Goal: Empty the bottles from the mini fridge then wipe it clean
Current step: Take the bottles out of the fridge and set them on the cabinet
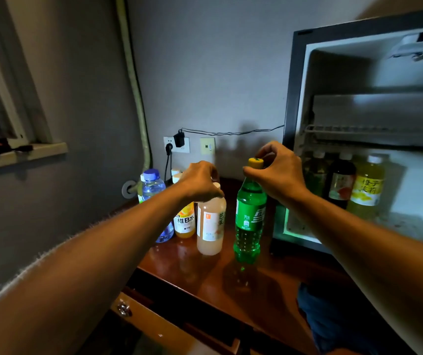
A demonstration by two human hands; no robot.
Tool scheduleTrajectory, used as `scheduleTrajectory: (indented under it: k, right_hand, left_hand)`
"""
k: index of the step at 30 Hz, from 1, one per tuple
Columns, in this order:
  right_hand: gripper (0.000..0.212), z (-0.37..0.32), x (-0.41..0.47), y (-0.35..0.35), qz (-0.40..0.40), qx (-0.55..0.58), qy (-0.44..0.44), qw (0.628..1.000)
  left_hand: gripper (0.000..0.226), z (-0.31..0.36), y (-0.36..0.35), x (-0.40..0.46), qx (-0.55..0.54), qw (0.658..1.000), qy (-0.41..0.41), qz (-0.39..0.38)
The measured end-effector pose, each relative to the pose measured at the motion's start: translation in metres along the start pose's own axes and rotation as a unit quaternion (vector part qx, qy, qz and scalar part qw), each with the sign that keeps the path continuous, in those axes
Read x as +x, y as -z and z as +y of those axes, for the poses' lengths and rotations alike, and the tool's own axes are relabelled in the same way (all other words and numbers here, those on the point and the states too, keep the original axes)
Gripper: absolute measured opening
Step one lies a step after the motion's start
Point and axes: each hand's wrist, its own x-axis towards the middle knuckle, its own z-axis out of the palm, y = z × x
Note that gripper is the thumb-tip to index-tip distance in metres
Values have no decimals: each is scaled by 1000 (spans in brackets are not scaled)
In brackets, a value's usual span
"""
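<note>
Left hand point(201, 180), centre of frame, fingers curled down over the white cap of a pale pink translucent plastic bottle point(210, 222); held by the top, probably to set it upright on the glossy reddish-brown wooden tabletop point(277, 278). Right hand point(279, 170), just right of centre, pinching the neck of a green plastic soda bottle with a yellow cap point(250, 221), base down on the wood, near the pink one but apart.

Behind the left forearm: an orange juice bottle with a white label point(185, 221) and a clear blue-capped water bottle point(152, 187), grouped close to the wall, likely to leave room in front. At right, open white mini fridge point(305, 98), still holding three bottles point(343, 183) on its floor below a wire shelf. Emptying unfinished; wiping yet to come. Dark blue cloth point(333, 319), lower right, likely for that.
</note>
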Motion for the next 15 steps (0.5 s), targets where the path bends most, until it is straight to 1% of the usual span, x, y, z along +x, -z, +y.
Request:
scheduleTrajectory:
  k: [6,10,13,15]
  right_hand:
    - [31,1,-1,-17,-18,-8,9,1000]
    - [29,-2,-3,-28,-37,8,20,999]
    - [29,-4,-3,-39,-46,18,25,998]
    - [31,-8,-2,-45,-73,17,26,997]
  left_hand:
    - [45,-28,2,-3,22,999,22,-40]
    - [44,-46,7,-5,34,998,36,-39]
    - [42,-52,11,-6,49,998,25,-41]
    - [41,-55,13,-6,63,997,11,-45]
